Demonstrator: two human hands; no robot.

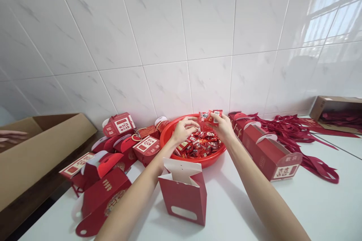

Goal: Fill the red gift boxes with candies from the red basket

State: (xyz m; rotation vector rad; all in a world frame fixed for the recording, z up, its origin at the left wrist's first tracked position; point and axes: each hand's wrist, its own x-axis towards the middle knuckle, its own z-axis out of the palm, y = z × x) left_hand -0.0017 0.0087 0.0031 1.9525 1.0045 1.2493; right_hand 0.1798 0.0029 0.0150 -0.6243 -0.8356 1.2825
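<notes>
My right hand pinches red-wrapped candies above the far right side of a red plastic basket. Over the basket's left half, my left hand hovers with bent fingers apart, and no held thing shows in it. Many small red candy packets lie in the basket below both hands. Between my forearms, on the near side of the basket, an upright red paper gift box has its white-lined top open and an oval cut-out low on its front.
Folded red gift boxes crowd the left. A row of open red boxes lies right, beside dark red ribbons. A small carton stands far right. Another person's hand reaches over a large cardboard box.
</notes>
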